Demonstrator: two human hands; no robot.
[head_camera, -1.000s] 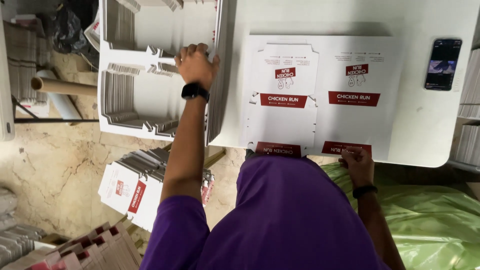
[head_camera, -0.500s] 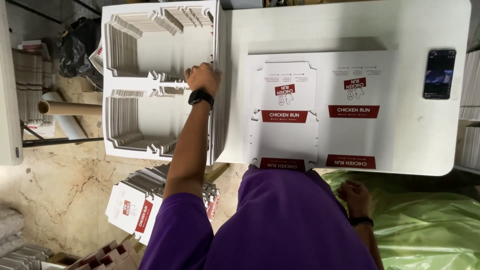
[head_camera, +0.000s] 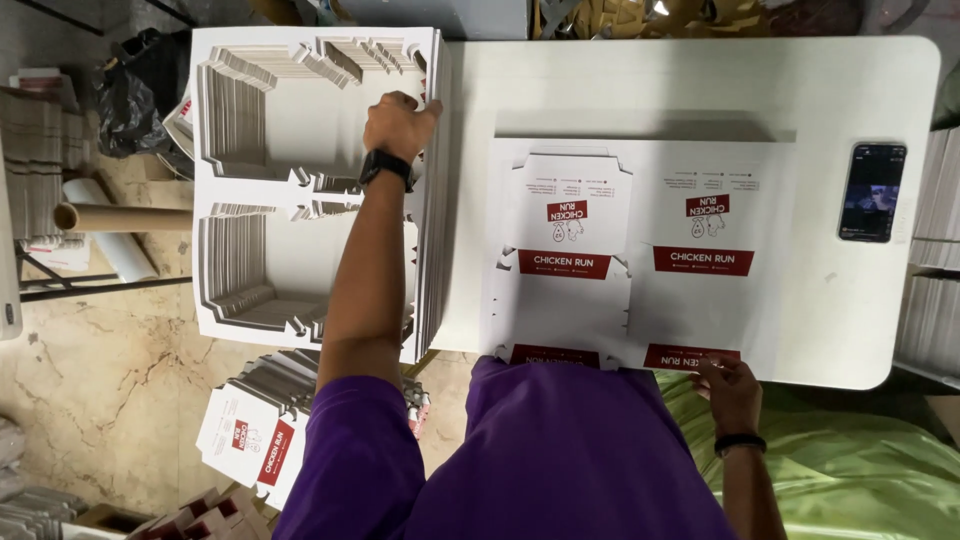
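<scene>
White table, printed sheet pinched by right hand; left hand gripping stack.

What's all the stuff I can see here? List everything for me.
printed sheet: one, white with red panels, flat on the table
table: one, white, centre and right
stack of cut-out sheets: one, white, left of the table
phone: one, black, table's right side
cardboard tube: one, brown, on the floor at left
pile of box blanks: one, white and red, on the floor below the stack
black bag: one, upper left
green sheet: one, lower right
left hand: wears a black watch, on the stack's right edge
right hand: black wristband, at the printed sheet's near edge
</scene>
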